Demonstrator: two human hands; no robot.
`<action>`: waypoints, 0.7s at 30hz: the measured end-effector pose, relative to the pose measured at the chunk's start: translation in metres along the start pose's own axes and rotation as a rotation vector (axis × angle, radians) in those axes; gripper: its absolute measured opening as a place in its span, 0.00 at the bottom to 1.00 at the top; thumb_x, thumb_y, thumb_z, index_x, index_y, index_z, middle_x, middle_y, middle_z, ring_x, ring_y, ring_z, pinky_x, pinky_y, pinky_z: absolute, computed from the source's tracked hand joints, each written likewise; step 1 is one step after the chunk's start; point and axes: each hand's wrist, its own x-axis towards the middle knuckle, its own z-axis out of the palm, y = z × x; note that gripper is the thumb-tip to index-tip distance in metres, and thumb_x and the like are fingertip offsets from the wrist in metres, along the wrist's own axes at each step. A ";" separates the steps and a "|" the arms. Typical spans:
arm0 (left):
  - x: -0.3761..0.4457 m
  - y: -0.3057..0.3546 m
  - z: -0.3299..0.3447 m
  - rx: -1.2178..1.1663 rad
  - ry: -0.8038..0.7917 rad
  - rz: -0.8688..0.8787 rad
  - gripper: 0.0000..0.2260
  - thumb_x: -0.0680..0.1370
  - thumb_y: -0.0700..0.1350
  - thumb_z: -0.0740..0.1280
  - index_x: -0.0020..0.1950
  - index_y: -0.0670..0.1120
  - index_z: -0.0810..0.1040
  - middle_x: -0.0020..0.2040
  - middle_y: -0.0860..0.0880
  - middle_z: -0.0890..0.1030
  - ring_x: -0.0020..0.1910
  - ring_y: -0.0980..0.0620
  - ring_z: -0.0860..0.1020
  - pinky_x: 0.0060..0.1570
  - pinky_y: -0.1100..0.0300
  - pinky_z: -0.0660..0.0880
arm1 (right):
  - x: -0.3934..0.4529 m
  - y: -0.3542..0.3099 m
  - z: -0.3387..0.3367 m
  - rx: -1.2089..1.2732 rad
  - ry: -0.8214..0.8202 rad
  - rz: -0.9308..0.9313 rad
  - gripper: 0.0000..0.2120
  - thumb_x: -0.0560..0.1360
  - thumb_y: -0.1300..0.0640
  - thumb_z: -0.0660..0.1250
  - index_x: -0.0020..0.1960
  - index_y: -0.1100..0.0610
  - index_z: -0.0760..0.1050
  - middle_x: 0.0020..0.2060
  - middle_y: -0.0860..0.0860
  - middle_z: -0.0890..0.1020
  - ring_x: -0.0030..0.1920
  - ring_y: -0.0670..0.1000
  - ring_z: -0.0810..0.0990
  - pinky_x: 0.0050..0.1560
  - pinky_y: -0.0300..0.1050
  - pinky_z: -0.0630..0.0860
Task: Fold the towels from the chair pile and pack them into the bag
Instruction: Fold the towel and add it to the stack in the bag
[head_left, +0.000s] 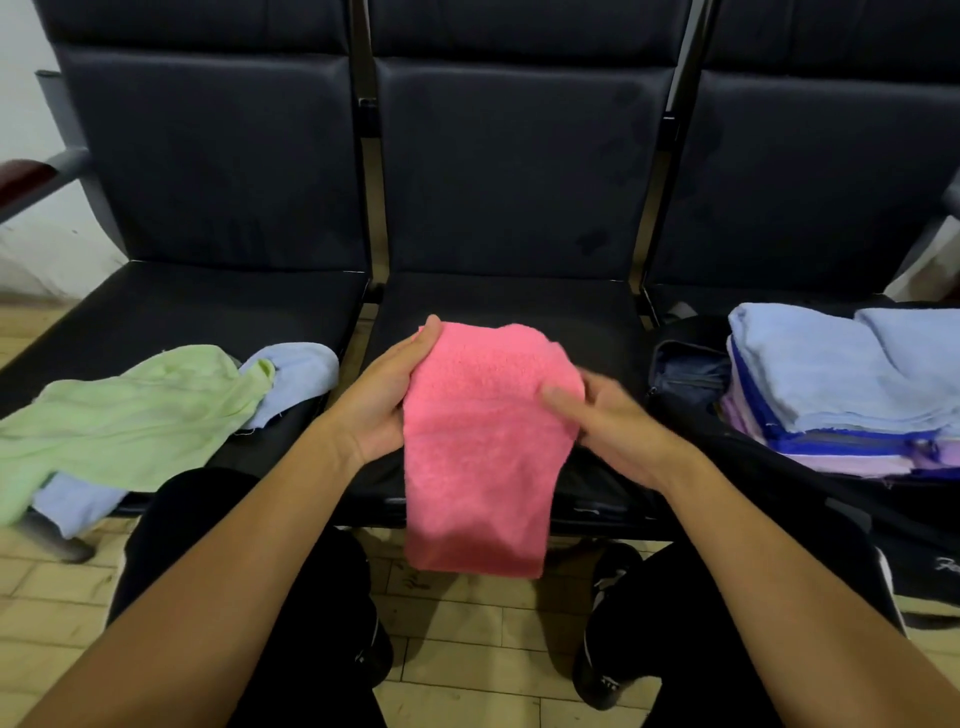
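A pink towel (483, 447) hangs over the front edge of the middle seat (498, 301), folded into a long strip. My left hand (382, 400) grips its upper left edge, thumb on top. My right hand (608, 421) holds the right edge, thumb lying over the cloth; it is blurred. On the left seat lie a crumpled green towel (130, 415) and a light blue towel (301, 374). On the right seat an open black bag (685, 374) holds a stack of folded towels (831, 384), light blue on top, blue and lilac below.
Three black padded seats stand in a row with metal posts between them. My knees in black trousers and black shoes are below the seat edge on a tan tiled floor (467, 623). A wooden armrest (26, 174) juts out at far left.
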 end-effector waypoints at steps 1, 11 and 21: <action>0.000 0.001 -0.001 -0.018 0.014 -0.015 0.18 0.79 0.58 0.62 0.53 0.47 0.84 0.45 0.48 0.84 0.46 0.52 0.83 0.46 0.56 0.80 | -0.001 0.004 0.005 -0.095 -0.109 0.058 0.24 0.70 0.53 0.76 0.64 0.57 0.78 0.57 0.53 0.85 0.58 0.52 0.83 0.60 0.48 0.79; 0.003 0.007 -0.016 -0.224 0.083 -0.026 0.21 0.80 0.59 0.61 0.47 0.45 0.87 0.47 0.46 0.85 0.45 0.50 0.84 0.42 0.57 0.82 | 0.003 0.014 0.029 -0.106 -0.223 0.207 0.19 0.74 0.52 0.71 0.64 0.57 0.78 0.58 0.53 0.84 0.60 0.53 0.82 0.63 0.50 0.78; 0.012 -0.005 -0.016 -0.362 0.129 -0.024 0.24 0.81 0.60 0.58 0.49 0.44 0.87 0.53 0.44 0.85 0.53 0.50 0.83 0.50 0.56 0.81 | -0.012 -0.009 0.032 0.239 -0.120 0.204 0.19 0.73 0.50 0.67 0.63 0.52 0.77 0.54 0.51 0.86 0.57 0.50 0.84 0.53 0.47 0.82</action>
